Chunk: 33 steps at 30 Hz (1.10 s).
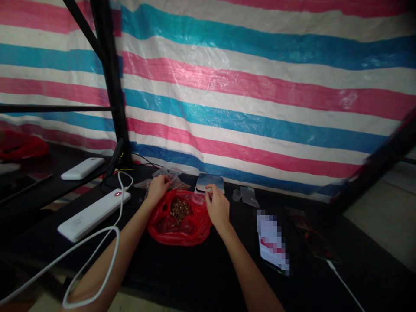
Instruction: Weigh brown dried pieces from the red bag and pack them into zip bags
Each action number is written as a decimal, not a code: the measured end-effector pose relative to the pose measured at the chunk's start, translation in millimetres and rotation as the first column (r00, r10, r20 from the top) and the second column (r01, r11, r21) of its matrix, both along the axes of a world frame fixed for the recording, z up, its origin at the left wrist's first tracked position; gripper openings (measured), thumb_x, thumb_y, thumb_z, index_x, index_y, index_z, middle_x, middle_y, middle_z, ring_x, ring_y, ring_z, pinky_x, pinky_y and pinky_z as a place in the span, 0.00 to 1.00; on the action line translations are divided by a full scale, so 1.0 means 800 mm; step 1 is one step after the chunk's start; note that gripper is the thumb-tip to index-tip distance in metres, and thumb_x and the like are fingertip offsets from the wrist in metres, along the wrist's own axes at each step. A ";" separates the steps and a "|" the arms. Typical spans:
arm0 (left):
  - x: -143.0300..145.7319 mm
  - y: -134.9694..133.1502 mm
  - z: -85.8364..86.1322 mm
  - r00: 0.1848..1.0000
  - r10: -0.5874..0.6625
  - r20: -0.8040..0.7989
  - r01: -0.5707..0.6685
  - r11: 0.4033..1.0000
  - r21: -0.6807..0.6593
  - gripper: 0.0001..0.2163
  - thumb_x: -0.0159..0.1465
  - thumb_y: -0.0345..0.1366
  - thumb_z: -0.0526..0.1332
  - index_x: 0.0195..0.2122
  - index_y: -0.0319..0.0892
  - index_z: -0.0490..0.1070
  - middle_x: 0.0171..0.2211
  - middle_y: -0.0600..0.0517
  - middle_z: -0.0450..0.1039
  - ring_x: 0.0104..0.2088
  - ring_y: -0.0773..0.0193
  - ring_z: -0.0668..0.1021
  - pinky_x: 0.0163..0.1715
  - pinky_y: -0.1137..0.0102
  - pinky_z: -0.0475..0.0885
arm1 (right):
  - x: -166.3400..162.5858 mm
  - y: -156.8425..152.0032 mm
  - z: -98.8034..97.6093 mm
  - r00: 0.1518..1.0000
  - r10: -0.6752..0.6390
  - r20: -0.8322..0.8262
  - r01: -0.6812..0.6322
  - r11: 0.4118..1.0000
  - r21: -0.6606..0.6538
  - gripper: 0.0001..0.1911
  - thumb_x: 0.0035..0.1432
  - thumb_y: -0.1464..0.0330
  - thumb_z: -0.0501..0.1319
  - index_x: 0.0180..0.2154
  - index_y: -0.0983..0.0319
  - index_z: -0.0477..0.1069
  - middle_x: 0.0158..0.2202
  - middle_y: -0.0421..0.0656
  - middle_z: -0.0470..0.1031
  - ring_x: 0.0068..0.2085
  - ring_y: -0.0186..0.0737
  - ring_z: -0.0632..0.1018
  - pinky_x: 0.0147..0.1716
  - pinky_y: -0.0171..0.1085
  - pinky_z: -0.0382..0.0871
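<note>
A red plastic bag (191, 225) lies open on the black table (195, 277), with a heap of small brown pieces (178, 209) inside it. My left hand (158, 187) rests at the bag's far left rim, its fingers curled against a small clear plastic bag (169, 173) behind it. My right hand (217, 205) sits at the bag's right rim, fingers pinched together near a small scale (209, 182) with a shiny top. What the fingers of either hand hold is too small to make out.
A white power bank (92, 214) with a white cable (97, 242) lies at the left; a second white power bank (82, 168) lies farther back. A small clear cup (237, 195) and flat clear bag (249, 196) sit right of the scale. A phone (313, 238) and a black frame post (110, 86) are nearby.
</note>
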<state>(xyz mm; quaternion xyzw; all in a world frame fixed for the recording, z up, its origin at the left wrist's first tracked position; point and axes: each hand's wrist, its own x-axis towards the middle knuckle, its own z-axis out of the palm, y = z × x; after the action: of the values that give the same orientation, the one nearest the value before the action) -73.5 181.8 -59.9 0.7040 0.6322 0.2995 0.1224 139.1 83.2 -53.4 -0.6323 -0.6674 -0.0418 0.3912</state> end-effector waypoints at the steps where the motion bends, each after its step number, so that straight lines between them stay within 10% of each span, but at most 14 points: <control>1: 0.000 0.001 0.002 0.987 -0.045 0.151 0.054 0.997 -0.051 0.08 0.56 0.36 0.58 0.28 0.36 0.72 0.25 0.47 0.74 0.30 0.57 0.76 0.32 0.67 0.68 | 0.001 0.002 0.000 0.999 0.003 -0.049 -0.004 1.000 -0.013 0.09 0.55 0.70 0.50 0.38 0.57 0.65 0.32 0.39 0.73 0.33 0.38 0.74 0.29 0.33 0.61; 5: 0.015 -0.010 0.015 0.668 -0.198 0.717 0.417 0.898 -0.141 0.10 0.51 0.39 0.63 0.27 0.36 0.68 0.23 0.50 0.74 0.25 0.64 0.76 0.29 0.71 0.70 | 0.001 0.009 0.000 0.959 0.116 -0.259 -0.125 0.992 -0.015 0.08 0.55 0.68 0.52 0.37 0.58 0.66 0.30 0.38 0.74 0.32 0.37 0.74 0.30 0.33 0.64; 10: 0.036 -0.039 0.039 0.406 -0.315 0.858 0.664 0.746 -0.041 0.13 0.50 0.39 0.65 0.29 0.35 0.66 0.30 0.47 0.75 0.32 0.63 0.78 0.36 0.69 0.72 | -0.014 0.008 0.002 0.788 0.430 -0.441 -0.450 0.891 0.064 0.12 0.55 0.67 0.53 0.42 0.59 0.68 0.38 0.41 0.76 0.39 0.37 0.75 0.39 0.35 0.67; 15: 0.049 -0.061 0.059 0.565 -0.436 0.701 0.361 0.894 0.265 0.11 0.55 0.42 0.60 0.32 0.38 0.68 0.32 0.48 0.74 0.34 0.62 0.76 0.37 0.68 0.71 | -0.024 -0.002 0.011 0.763 0.425 -0.487 -0.411 0.900 0.142 0.21 0.56 0.65 0.54 0.52 0.57 0.61 0.50 0.44 0.69 0.47 0.38 0.72 0.43 0.37 0.67; 20: 0.059 -0.093 0.065 0.880 -0.443 0.171 0.317 0.817 0.482 0.10 0.60 0.41 0.55 0.34 0.41 0.71 0.36 0.49 0.73 0.39 0.61 0.72 0.43 0.67 0.66 | -0.024 -0.009 0.022 0.714 0.471 -0.517 -0.416 0.881 0.227 0.21 0.54 0.64 0.57 0.50 0.58 0.64 0.52 0.44 0.67 0.49 0.40 0.70 0.42 0.36 0.69; 25: 0.067 -0.102 0.059 0.837 -0.503 -0.217 0.547 0.744 0.385 0.10 0.62 0.37 0.51 0.35 0.41 0.70 0.33 0.48 0.72 0.38 0.61 0.69 0.39 0.69 0.64 | -0.022 -0.005 0.021 0.679 0.402 -0.614 -0.371 0.910 0.186 0.14 0.48 0.64 0.62 0.38 0.62 0.74 0.38 0.44 0.77 0.39 0.42 0.76 0.43 0.41 0.68; 33: 0.067 -0.092 0.061 0.753 -0.599 -0.273 0.658 0.693 0.296 0.09 0.62 0.37 0.52 0.32 0.41 0.70 0.31 0.50 0.70 0.37 0.62 0.69 0.36 0.72 0.62 | -0.007 0.005 0.010 0.738 0.398 -0.545 -0.387 0.911 0.140 0.09 0.50 0.65 0.59 0.28 0.61 0.76 0.28 0.41 0.78 0.31 0.40 0.75 0.36 0.38 0.68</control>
<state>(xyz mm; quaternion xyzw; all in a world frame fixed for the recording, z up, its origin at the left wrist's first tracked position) -20.3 108.6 -11.2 0.9086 0.2908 0.2982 0.0320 133.2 87.1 -45.4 -0.4578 -0.6399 0.2236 0.5753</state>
